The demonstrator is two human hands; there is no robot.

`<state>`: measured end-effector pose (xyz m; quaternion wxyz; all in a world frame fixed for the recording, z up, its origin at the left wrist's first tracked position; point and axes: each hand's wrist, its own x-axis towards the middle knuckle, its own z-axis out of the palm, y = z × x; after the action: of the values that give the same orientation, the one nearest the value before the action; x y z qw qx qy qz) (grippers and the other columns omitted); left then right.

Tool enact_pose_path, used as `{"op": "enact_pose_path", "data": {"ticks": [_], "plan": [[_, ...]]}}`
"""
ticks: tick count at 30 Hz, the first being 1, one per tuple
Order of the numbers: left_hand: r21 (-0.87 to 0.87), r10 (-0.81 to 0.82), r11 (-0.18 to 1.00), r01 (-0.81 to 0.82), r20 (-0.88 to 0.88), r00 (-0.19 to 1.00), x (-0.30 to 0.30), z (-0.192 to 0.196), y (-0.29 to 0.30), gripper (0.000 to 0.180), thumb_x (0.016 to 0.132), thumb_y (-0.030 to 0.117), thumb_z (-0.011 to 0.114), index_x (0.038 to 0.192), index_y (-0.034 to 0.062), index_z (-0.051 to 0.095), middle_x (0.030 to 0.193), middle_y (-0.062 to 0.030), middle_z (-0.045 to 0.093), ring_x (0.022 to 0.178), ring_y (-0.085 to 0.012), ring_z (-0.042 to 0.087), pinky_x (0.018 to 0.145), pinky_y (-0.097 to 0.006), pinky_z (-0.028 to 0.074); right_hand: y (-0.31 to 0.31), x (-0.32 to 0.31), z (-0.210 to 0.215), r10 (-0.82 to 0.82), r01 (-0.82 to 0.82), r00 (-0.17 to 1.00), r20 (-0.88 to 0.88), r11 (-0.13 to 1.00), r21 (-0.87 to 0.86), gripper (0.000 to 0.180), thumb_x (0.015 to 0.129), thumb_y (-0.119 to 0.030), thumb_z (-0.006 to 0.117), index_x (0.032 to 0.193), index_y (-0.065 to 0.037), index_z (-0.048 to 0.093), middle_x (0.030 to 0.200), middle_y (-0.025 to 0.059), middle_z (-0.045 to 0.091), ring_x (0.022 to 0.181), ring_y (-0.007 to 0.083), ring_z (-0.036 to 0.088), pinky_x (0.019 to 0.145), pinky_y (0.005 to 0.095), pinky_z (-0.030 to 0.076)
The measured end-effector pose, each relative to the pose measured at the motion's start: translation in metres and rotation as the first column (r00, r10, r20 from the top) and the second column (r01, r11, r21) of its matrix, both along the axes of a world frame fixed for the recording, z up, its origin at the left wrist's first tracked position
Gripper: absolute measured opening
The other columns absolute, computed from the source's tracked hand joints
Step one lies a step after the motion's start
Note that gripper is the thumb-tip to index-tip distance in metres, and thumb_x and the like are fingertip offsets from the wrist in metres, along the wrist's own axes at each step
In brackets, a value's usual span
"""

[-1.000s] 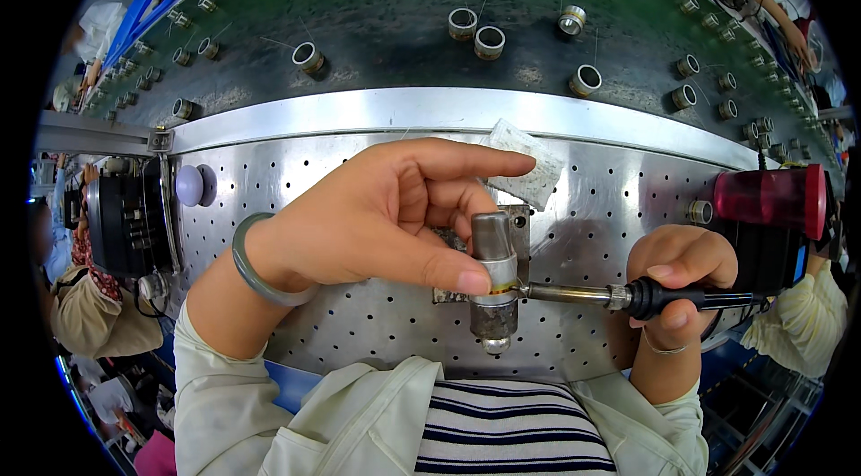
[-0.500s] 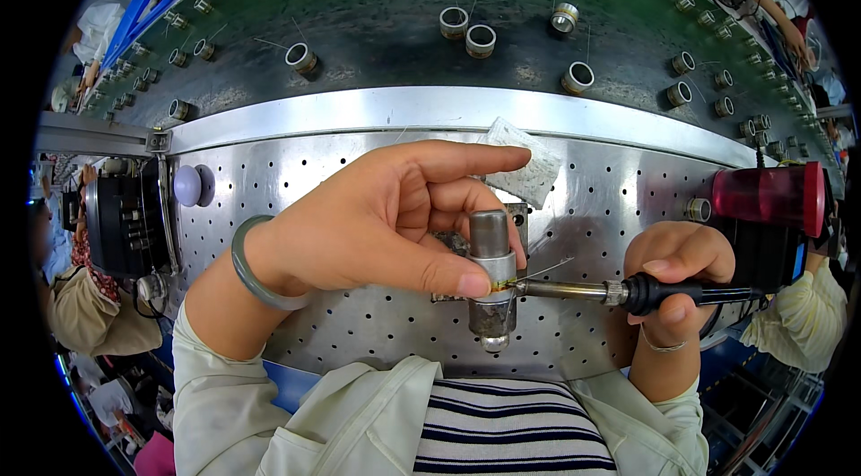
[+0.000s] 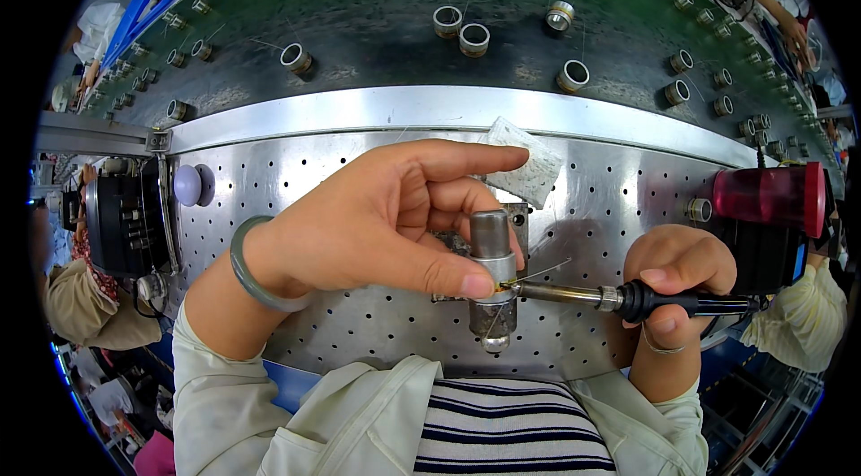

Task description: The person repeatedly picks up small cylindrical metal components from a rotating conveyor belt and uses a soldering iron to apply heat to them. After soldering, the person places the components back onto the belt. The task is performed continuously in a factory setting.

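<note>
You hold the grey metal cylindrical part [image 3: 491, 283] upright in its fixture on the perforated steel surface [image 3: 628, 207], left hand [image 3: 377, 220] pinching it. Your right hand [image 3: 673, 283] grips one black-handled soldering iron [image 3: 619, 298], tip at the joint: soldering looks under way, unfinished. One white pad [image 3: 525, 169] lies behind; over twenty metal rings [image 3: 473, 38] sit on the green belt [image 3: 377, 1].

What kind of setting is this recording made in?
Most likely a factory assembly line. The right hand holds a soldering iron to a metal cylinder on a perforated steel bench, the left hand steadies it, and small metal rings lie along a green belt behind.
</note>
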<state>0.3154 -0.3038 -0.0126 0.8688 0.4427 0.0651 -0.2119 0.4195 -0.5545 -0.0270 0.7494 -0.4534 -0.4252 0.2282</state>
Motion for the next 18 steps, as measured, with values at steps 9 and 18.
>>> {"op": "enact_pose_path", "data": {"ticks": [9,18], "plan": [[0.040,0.033,0.999,-0.032,-0.026,0.999,-0.0017,0.0068,-0.0053,0.080,0.070,-0.006,0.069,0.139,-0.0062,0.028,0.100,-0.0207,0.061,0.086,-0.0142,0.063,0.069,-0.018,0.053,-0.0025,-0.0002,-0.0002,-0.009,0.012,0.994,-0.105,1.000,0.028,0.030,0.072,0.001,0.074,0.097,0.010,0.059,0.065,0.0120,0.060,0.048,0.0161,0.056,0.043,0.0260,0.041],[0.030,0.026,0.999,-0.024,-0.046,0.999,0.0034,0.0075,-0.0091,0.079,0.071,-0.006,0.068,0.139,-0.0058,0.028,0.099,-0.0209,0.062,0.079,-0.0124,0.063,0.065,-0.016,0.052,-0.0053,0.0004,-0.0027,-0.063,0.061,0.996,-0.061,0.997,-0.036,0.028,0.070,-0.003,0.076,0.088,0.008,0.058,0.063,0.0112,0.059,0.047,0.0161,0.056,0.044,0.0238,0.041]]}}
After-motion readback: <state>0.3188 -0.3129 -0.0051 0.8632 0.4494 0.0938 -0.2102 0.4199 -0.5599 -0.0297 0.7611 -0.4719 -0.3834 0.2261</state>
